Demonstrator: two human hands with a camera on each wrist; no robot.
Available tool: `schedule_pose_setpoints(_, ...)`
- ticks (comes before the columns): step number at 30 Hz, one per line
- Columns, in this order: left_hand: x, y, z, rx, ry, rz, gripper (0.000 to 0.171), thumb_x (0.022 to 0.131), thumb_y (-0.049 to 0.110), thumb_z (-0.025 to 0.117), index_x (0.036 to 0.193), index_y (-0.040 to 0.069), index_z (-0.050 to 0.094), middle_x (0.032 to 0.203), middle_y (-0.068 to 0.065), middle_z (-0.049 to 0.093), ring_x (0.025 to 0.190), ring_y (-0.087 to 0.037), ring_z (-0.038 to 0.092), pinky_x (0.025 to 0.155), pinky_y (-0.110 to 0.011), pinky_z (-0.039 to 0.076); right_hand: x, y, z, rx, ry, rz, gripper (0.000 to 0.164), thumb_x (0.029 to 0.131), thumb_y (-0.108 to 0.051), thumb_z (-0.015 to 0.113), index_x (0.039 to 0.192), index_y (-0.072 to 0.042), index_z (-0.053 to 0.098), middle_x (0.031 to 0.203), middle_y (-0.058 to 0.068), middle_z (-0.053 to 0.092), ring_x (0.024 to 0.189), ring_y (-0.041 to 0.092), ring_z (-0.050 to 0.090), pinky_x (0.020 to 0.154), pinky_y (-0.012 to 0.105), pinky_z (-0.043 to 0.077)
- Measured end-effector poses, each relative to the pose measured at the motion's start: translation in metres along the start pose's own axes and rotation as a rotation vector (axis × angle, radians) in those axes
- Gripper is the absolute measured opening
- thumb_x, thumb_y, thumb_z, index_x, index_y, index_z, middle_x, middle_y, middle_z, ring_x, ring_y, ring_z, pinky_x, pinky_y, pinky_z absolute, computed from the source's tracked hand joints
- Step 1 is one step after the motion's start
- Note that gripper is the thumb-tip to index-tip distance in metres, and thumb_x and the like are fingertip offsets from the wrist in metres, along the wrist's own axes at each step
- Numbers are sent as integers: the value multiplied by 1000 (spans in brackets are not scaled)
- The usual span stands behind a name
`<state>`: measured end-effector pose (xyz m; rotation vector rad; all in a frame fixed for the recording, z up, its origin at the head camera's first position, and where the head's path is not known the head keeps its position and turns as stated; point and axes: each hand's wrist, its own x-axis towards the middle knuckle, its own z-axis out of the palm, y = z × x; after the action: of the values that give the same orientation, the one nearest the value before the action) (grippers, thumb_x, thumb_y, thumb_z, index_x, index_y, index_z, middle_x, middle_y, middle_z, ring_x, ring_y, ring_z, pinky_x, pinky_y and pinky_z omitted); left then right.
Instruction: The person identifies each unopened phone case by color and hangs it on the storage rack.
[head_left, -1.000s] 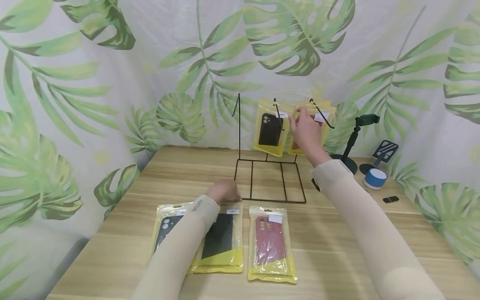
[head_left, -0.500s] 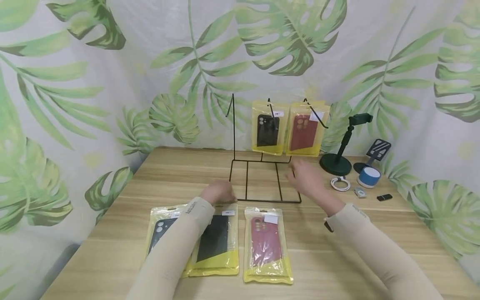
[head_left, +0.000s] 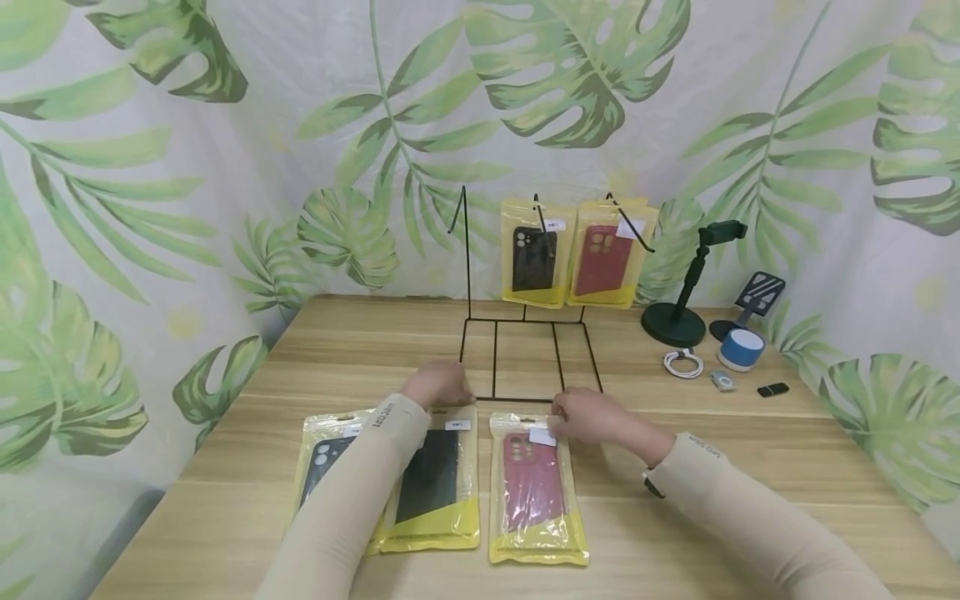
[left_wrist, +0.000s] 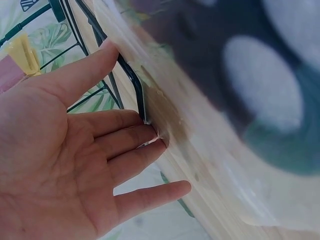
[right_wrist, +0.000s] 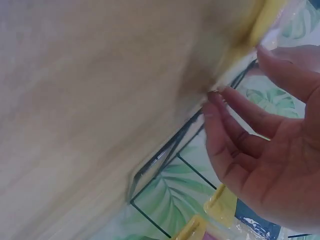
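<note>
My left hand [head_left: 441, 384] is at the front left corner of the black wire rack [head_left: 494, 358]. In the left wrist view its thumb and fairly straight fingers [left_wrist: 127, 137] reach the wire. Below it lie a bagged black phone case [head_left: 429, 479] and, partly hidden by my sleeve, a bagged dark blue phone case [head_left: 324, 458]. At the top right corner of a bagged red phone case [head_left: 532, 487] is my right hand [head_left: 592, 415]. The right wrist view has its thumb at the bag's edge and the loosely bent fingers [right_wrist: 215, 135] apart from the thumb.
On the rack's hooks hang a bagged black case [head_left: 534, 258] and a bagged red case [head_left: 604, 260]. To the right stand a green phone stand [head_left: 673, 323], a small black stand [head_left: 757, 296] and a blue-white round item [head_left: 741, 350]. A white cable [head_left: 682, 364] lies nearby.
My right hand has come down from the hanging red case at the rack to the bagged red case on the table. The left hand has stayed by the rack's corner.
</note>
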<state>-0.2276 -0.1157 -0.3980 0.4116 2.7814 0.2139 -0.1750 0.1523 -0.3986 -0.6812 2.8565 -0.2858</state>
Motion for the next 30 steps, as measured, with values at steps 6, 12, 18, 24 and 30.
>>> schedule_pose_setpoints(6,-1,-1,0,-23,4,-2,35,94,37,67,70,10,65,100,-11,73,73,-19,61,80,-38,56,6,4,7,12,6,-3,21,92,-26,70,103,-7,68,97,5,69,90,21,63,82,42,54)
schedule_pose_setpoints(12,-3,1,-1,-38,-12,-3,28,94,35,67,80,11,68,100,-9,71,74,-19,61,80,-38,55,11,14,13,50,5,9,14,92,-24,70,93,-12,63,86,-2,65,79,13,58,76,36,53)
schedule_pose_setpoints(18,-2,4,-4,-7,-11,-5,28,94,34,67,88,8,71,116,-15,71,83,-22,64,91,-43,55,8,17,11,94,11,3,12,92,-22,69,89,-14,60,81,-3,62,73,12,54,69,32,50)
schedule_pose_setpoints(24,-3,6,-5,-8,-30,-16,28,93,33,68,83,7,70,106,-13,72,74,-19,59,84,-40,56,-2,21,-1,232,89,27,7,94,-18,66,90,-15,61,89,1,70,77,13,61,70,33,53)
schedule_pose_setpoints(30,-4,5,-6,-3,-27,-17,29,94,34,68,83,8,70,107,-13,72,75,-18,60,86,-39,56,-20,28,-19,528,185,43,14,99,-19,61,105,-7,65,97,10,72,76,15,67,65,31,58)
